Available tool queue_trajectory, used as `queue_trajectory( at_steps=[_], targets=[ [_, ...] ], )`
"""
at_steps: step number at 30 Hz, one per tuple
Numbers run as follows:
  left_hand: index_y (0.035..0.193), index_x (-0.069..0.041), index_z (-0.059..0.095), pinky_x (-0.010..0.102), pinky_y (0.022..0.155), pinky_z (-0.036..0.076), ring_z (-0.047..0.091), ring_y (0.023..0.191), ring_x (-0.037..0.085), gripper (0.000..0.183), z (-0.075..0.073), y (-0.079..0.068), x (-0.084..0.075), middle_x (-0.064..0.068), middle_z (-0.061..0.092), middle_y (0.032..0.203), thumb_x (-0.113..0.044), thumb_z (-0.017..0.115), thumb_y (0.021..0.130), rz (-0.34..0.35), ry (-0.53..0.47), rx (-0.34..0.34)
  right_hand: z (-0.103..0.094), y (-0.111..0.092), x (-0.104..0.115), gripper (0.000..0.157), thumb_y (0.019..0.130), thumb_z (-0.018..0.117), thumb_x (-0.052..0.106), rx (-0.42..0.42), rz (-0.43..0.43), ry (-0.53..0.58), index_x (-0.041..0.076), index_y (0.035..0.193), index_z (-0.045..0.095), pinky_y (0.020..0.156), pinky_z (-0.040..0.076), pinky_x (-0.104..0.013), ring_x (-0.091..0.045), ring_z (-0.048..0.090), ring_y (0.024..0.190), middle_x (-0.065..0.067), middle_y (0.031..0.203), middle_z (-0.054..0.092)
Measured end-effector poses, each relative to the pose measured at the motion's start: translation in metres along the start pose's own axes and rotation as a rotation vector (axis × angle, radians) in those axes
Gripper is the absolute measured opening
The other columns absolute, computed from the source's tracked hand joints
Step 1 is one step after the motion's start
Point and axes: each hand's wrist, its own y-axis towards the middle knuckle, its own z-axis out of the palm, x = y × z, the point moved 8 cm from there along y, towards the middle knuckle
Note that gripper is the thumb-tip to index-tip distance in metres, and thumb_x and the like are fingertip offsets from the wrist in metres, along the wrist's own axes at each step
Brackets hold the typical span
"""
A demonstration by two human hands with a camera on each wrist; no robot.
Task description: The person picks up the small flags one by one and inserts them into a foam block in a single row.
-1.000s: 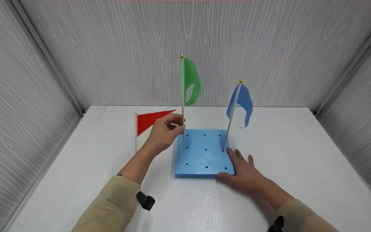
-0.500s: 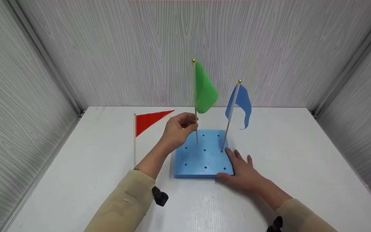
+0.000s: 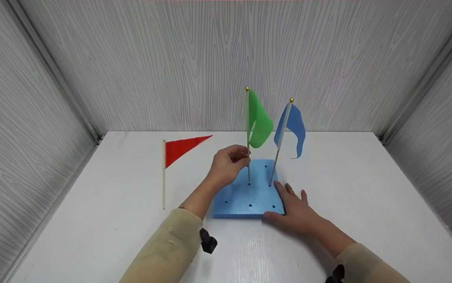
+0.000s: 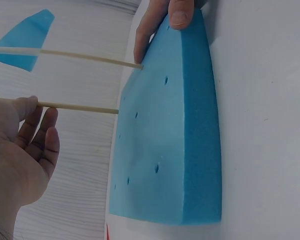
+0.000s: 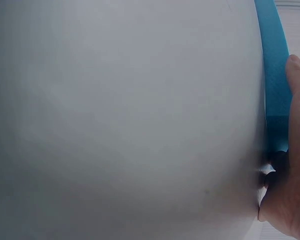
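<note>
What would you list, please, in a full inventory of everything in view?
table: 1, white, across the lower view
board: 1, light blue, on the table
green flag: 1, green, upright at the board's centre hole
blue flag: 1, blue, leaning from the board's right middle hole
red flag: 1, red, lying on the table left of the board
beads: 2, gold, topping the green and blue flags
wall panels: 3, grey, back, left and right
wrist devices: 2, black, one near each wrist
sleeves: 2, beige, on both arms
left hand: 1, pinching the green flag's stick
right hand: 1, against the board's near right corner
</note>
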Motion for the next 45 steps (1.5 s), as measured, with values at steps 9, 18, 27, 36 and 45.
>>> queue_trajectory(
  at_steps=[9,18,27,36,45],
  targets=[
    [0.123,-0.011,0.074,0.033,0.088,0.058,0.068,0.099,0.019,0.021,0.007,0.0,0.012,0.001,0.073,0.108,-0.01,0.07,0.102,-0.01,0.018,-0.008,0.001,0.0,-0.001,0.119,0.087,0.059,0.085,-0.003,-0.002,0.004,0.013,0.171,0.015,0.122,-0.006,-0.07,-0.04,0.013,0.161,-0.017,0.171,0.03],
    [0.122,-0.009,0.074,0.032,0.088,0.059,0.068,0.098,0.019,0.02,0.01,0.001,0.022,0.002,0.073,0.108,-0.009,0.07,0.102,-0.026,0.034,-0.023,0.002,-0.001,-0.001,0.119,0.087,0.058,0.086,0.003,0.012,-0.004,0.015,0.172,0.014,0.123,-0.006,-0.07,-0.038,0.012,0.162,-0.016,0.172,0.029],
    [0.118,-0.009,0.074,0.031,0.082,0.057,0.067,0.095,0.019,0.018,0.015,0.001,0.026,0.003,0.073,0.106,-0.007,0.071,0.101,-0.034,0.026,-0.01,0.0,-0.001,-0.001,0.118,0.088,0.059,0.083,-0.003,-0.002,0.007,0.013,0.171,0.014,0.122,-0.006,-0.071,-0.038,0.012,0.162,-0.016,0.171,0.031],
    [0.118,-0.014,0.075,0.031,0.083,0.056,0.065,0.097,0.019,0.018,0.017,0.003,0.031,0.001,0.073,0.107,-0.008,0.07,0.102,-0.046,0.033,0.002,0.0,-0.001,-0.001,0.119,0.087,0.058,0.085,-0.001,0.01,-0.002,0.014,0.171,0.015,0.122,-0.006,-0.07,-0.039,0.012,0.162,-0.016,0.171,0.03],
    [0.122,-0.016,0.076,0.031,0.087,0.057,0.065,0.1,0.019,0.021,0.018,0.001,0.035,-0.001,0.073,0.109,-0.008,0.07,0.103,-0.07,0.039,-0.004,0.001,0.001,0.001,0.12,0.086,0.059,0.085,-0.001,0.004,-0.005,0.013,0.171,0.015,0.122,-0.006,-0.071,-0.039,0.013,0.161,-0.015,0.172,0.03]
  ],
)
